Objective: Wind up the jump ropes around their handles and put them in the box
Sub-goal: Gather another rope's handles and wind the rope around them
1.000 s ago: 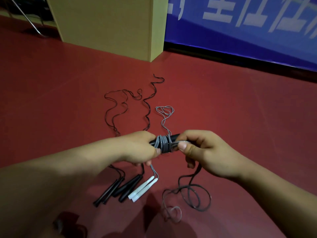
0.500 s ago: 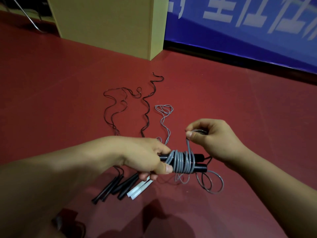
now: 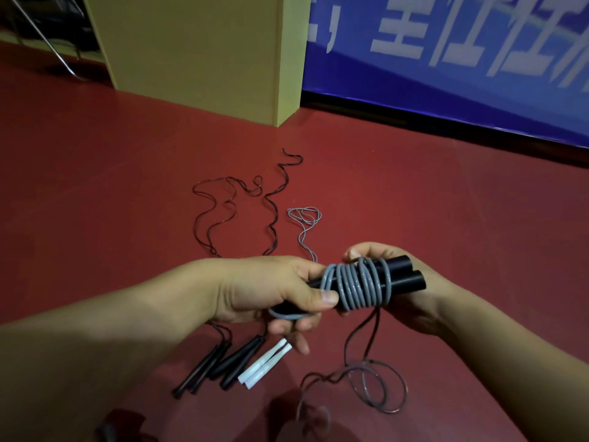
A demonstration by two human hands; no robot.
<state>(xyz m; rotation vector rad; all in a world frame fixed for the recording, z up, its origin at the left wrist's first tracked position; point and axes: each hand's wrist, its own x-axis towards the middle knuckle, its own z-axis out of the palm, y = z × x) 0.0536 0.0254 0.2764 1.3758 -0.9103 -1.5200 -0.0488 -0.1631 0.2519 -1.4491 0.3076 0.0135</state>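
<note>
My left hand [image 3: 274, 291] grips the near end of a pair of black handles [image 3: 404, 275], held side by side above the red floor. Several turns of grey rope [image 3: 358, 287] are wound tightly around them. My right hand [image 3: 411, 301] sits behind and under the bundle, fingers on the rope. The loose tail [image 3: 376, 387] hangs down and coils on the floor. On the floor lie two pairs of black handles [image 3: 220, 365] and a white pair [image 3: 264, 365], with their unwound ropes, black [image 3: 223, 212] and grey [image 3: 304, 224], stretched away from me.
A yellow-green box or cabinet [image 3: 197, 49] stands on the floor ahead. A blue banner with white characters [image 3: 462, 59] runs along the back right. A metal chair leg [image 3: 47, 43] shows at the top left. A dark object [image 3: 121, 425] lies at the bottom edge.
More turns of grey rope are on the black handles. My right hand came down from above the bundle to behind it. The bundle has risen and moved right.
</note>
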